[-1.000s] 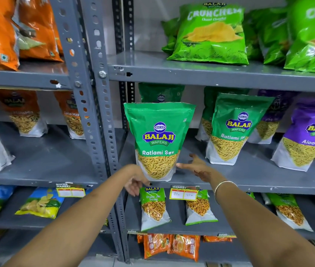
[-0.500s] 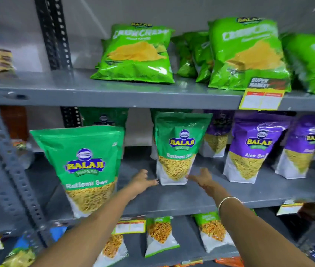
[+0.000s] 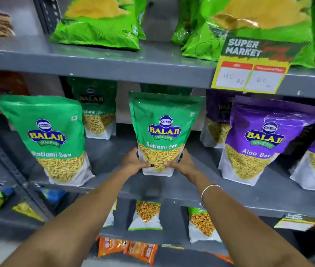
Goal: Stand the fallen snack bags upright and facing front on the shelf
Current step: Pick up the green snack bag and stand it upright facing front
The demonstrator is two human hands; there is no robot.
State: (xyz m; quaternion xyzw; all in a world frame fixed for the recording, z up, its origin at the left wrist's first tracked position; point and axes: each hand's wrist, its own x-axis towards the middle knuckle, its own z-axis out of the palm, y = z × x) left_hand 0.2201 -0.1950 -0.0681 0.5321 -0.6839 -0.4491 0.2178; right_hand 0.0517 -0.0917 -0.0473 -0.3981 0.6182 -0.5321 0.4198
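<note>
Left hand (image 3: 133, 164) and right hand (image 3: 181, 165) clasp base of middle Ratlami Sev bag (image 3: 162, 132), upright, front-facing, mid-shelf (image 3: 249, 199) left of purple Aloo Sev bag (image 3: 257, 143). Risk: top-heavy pouch flops forward on release; base not seated flat.

Ratlami Sev bag (image 3: 162, 132) upright on middle shelf (image 3: 201, 186); Aloo Sev bag (image 3: 258, 143) to its right

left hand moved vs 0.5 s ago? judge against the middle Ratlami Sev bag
Yes. The left hand was off to the left of the middle Ratlami Sev bag, not touching; now it grips the bag's lower left edge, opposite the right hand.
</note>
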